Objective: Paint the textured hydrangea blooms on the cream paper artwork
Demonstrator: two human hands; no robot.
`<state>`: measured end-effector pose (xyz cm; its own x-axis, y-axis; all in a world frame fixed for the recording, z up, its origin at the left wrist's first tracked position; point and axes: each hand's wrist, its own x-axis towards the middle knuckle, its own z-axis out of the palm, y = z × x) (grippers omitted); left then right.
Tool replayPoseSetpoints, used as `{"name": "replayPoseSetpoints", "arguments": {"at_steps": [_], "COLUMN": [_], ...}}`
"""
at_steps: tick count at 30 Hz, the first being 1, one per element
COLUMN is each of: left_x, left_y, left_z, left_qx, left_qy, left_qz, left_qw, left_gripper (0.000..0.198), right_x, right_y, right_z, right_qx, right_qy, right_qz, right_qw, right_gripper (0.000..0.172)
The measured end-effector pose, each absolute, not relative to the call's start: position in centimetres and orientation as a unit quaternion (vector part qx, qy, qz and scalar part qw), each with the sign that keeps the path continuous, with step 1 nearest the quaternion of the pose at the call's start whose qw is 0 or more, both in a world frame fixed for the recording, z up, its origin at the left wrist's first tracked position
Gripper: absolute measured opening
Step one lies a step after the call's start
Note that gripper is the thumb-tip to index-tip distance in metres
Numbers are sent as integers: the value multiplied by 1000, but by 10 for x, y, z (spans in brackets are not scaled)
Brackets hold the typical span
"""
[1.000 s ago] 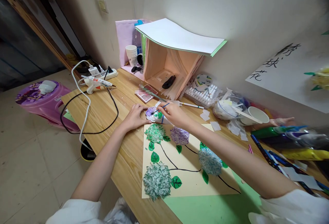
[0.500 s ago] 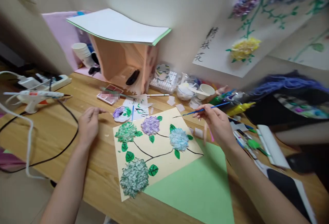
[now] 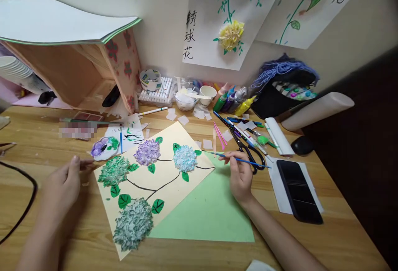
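Note:
My right hand [image 3: 241,175] pinches a thin blue paintbrush [image 3: 248,161]. The brush tip points left, close to the light blue paper flower [image 3: 184,158]. Beneath lies a cream sheet [image 3: 168,138] with raised purple [image 3: 147,152], green [image 3: 113,170] and grey-green flowers [image 3: 133,224], painted green leaves and dark stems. A green sheet [image 3: 214,213] sits partly under it. At the left, my left hand [image 3: 65,181] hovers off the cream sheet's corner, somewhat blurred, its index finger stretched out and nothing visible in it. Just beyond is a paint palette [image 3: 105,148] smeared purple and green.
Black scissors [image 3: 255,157], pens and pink sticks lie right of the sheets. A phone [image 3: 299,192] rests on white paper. Paint bottles [image 3: 245,105], a bowl [image 3: 185,100] and a marker box [image 3: 157,94] line the wall. An orange box [image 3: 120,72] stands back left; a cable [image 3: 26,175] curves at left.
The view has swung right, so the box and sheets sit further left. My right hand has lowered with the brush, whose tip is now beside the light blue flower.

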<state>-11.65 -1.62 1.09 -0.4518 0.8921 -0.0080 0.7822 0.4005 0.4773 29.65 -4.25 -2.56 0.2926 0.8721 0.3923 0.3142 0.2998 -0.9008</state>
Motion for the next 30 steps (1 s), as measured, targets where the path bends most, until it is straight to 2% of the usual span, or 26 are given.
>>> {"name": "replayPoseSetpoints", "arguments": {"at_steps": [6, 13, 18, 22, 25, 30], "left_x": [-131, -127, -122, -120, -118, -101], "left_y": [-33, -35, -33, -33, -37, -57], "left_z": [-7, -2, 24, 37, 39, 39], "left_qx": [437, 476, 567, 601, 597, 536], "left_qy": [796, 759, 698, 641, 628, 657], "left_qz": [262, 271, 168, 141, 152, 237], "left_qw": [328, 351, 404, 456, 475, 475], "left_gripper": [52, 64, 53, 47, 48, 54], "right_x": [296, 295, 300, 306, 310, 319], "right_y": [-42, -43, -38, -32, -30, -30], "right_z": [-28, -30, -30, -26, -20, 3], "right_qx": [-538, -535, -542, -546, -532, -502], "right_qy": [-491, -496, -478, -447, -446, -485], "right_qz": [223, 206, 199, 194, 193, 157], "right_qw": [648, 652, 661, 681, 693, 699], "right_gripper": [13, 15, 18, 21, 20, 19]}}
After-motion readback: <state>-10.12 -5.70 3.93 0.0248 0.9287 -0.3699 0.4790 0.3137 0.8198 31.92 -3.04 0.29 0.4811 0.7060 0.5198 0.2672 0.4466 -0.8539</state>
